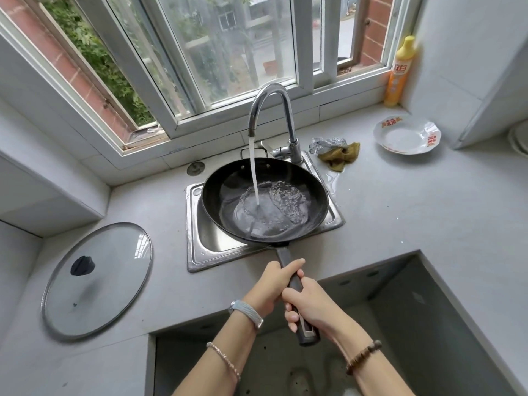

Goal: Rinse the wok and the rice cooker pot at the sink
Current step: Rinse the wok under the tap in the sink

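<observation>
Here, in the head view, the black wok (228,181) is over the steel sink (200,247), covering most of the basin. Its long dark handle (285,257) reaches past the sink's near rim toward the person. Both hands grip that handle: the left hand (274,284) wraps it nearer the sink, and the right hand (308,307) curls round it just behind, close to the handle's end. The curved faucet (274,110) at the sink's far edge runs a stream of water (254,167) into the wok, where a shallow pool swirls. On the grey table (400,210) left of the sink lies a glass lid (97,281). Right of the sink's far corner lies a crumpled cloth (340,155), farther right a white plate (405,138), and beyond it a yellow detergent bottle (398,72) stands by the window.
</observation>
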`<state>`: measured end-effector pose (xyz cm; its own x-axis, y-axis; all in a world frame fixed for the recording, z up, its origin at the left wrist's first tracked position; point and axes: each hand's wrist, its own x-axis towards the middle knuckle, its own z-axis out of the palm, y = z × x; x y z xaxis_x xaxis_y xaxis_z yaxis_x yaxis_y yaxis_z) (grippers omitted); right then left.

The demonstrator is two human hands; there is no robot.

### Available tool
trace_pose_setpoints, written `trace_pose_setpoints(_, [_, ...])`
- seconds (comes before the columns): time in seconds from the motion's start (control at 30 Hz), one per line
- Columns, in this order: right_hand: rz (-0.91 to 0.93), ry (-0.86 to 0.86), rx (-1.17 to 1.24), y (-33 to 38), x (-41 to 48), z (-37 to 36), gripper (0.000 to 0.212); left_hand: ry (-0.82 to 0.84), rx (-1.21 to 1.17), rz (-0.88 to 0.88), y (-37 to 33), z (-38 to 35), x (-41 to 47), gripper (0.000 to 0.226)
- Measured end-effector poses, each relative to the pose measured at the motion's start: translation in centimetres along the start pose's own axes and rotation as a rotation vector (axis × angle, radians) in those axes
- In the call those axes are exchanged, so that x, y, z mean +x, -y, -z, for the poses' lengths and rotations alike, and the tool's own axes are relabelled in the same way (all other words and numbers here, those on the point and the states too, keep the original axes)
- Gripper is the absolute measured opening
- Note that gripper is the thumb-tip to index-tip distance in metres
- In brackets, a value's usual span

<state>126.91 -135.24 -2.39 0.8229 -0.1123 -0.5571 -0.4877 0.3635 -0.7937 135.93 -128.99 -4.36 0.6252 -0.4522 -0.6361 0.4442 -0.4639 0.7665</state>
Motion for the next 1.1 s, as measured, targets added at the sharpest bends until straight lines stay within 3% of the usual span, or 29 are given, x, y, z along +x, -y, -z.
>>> trace_pose_setpoints(0.37, [-0.002,-0.077,-0.122,-1.1,0.9,-0.7,0.014,0.12,-0.064,0.043,1.5,0.5,1.1,0.037])
trace_pose_setpoints(1.0, [-0.025,-0.047,-0.192,-1.2,7.2,-3.3,0.009,0.089,-0.152,0.027,2.4,5.2,5.6,0.038])
trace_pose_setpoints(1.1, [-0.053,-0.048,-0.191,-1.2,7.6,-3.4,0.016,0.104,-0.164,0.035,2.6,5.4,6.1,0.038])
